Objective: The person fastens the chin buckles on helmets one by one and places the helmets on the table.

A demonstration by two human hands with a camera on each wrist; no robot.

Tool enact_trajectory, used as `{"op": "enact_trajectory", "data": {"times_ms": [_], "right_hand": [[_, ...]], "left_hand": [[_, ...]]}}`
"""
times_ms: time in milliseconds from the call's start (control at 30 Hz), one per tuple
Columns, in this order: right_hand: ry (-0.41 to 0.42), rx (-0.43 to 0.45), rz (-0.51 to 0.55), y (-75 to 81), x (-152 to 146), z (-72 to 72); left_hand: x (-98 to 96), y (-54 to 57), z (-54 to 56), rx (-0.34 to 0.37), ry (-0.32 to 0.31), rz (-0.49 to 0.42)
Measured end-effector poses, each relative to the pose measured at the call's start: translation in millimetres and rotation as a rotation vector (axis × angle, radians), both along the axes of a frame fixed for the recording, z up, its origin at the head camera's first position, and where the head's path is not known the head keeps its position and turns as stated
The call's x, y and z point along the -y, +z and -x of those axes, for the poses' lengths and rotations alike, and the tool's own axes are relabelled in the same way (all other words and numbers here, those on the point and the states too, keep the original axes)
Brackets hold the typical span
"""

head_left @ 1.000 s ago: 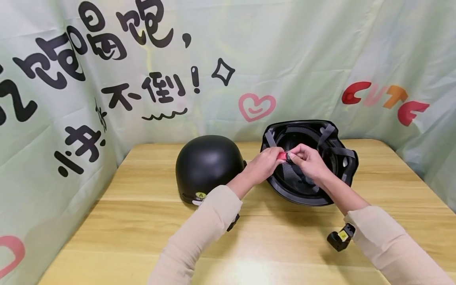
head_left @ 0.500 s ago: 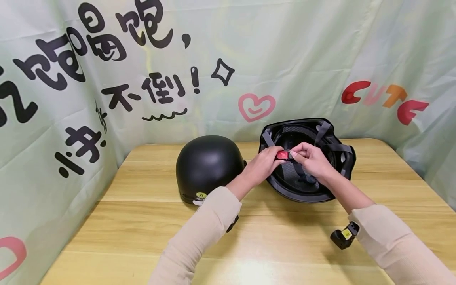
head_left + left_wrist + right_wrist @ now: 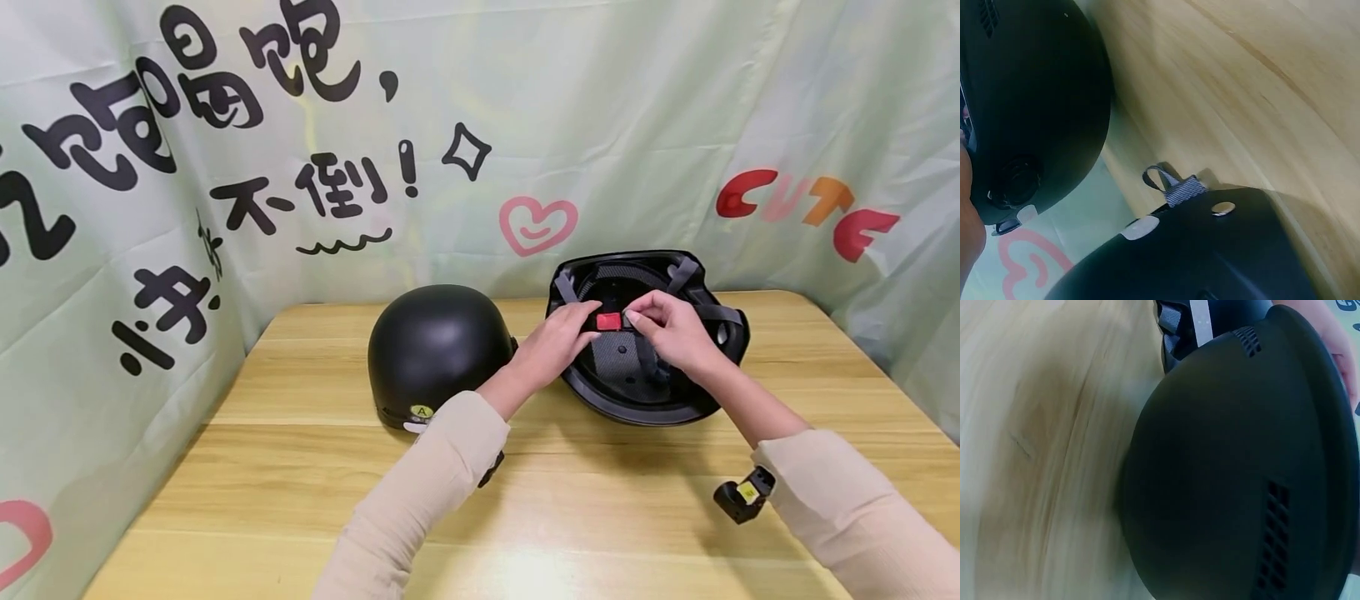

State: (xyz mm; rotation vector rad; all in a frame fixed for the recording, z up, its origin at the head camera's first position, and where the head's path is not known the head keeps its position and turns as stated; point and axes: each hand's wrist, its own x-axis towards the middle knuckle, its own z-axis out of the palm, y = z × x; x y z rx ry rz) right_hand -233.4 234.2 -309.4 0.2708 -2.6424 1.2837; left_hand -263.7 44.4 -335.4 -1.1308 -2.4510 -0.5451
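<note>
An upturned black helmet (image 3: 637, 408) lies at the right rear of the table, its lined inside facing me. Over its opening is a red buckle (image 3: 608, 322) on a dark chin strap. My right hand (image 3: 671, 333) pinches the strap by the buckle's right end between thumb and forefinger. At the buckle's left end, my left hand (image 3: 551, 340) has thumb and fingers spread apart, close to it. In the right wrist view the helmet's vented shell (image 3: 1222, 456) hides most of the hands. The left wrist view shows the same helmet (image 3: 1041, 94) at upper left.
A second black helmet (image 3: 442, 354) stands dome up to the left, just beside my left forearm. The wooden table (image 3: 285, 483) ends at a printed curtain (image 3: 637, 125) behind. A small black camera (image 3: 746, 494) hangs from my right wrist.
The red buckle has turned its face toward me and shifted slightly right with my right hand. My left thumb and fingers have parted from their pinch on it.
</note>
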Motion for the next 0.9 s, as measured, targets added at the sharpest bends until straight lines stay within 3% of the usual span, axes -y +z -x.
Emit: {"op": "enact_trajectory", "data": {"times_ms": [333, 600, 700, 767, 900], "right_hand": [[-0.058, -0.123, -0.087, 5.0, -9, -0.1], [-0.130, -0.228, -0.062, 18.0, -17, -0.1], [-0.157, -0.259, -0.039, 26.6, -23, 1.5], [-0.191, -0.261, -0.047, 32.6, -28, 3.7], [-0.253, -0.160, -0.085, 44.2, -38, 8.4]], "left_hand": [[-5.1, 5.5, 0.5, -0.047, -0.019, 0.000], [-3.5, 10.9, 4.1, -0.140, -0.026, 0.000], [-0.4, 17.1, 6.1, -0.086, 0.007, -0.053], [1.6, 22.4, 8.5, -0.015, 0.048, -0.103], [4.0, 32.1, 16.6, 0.161, 0.176, -0.201]]}}
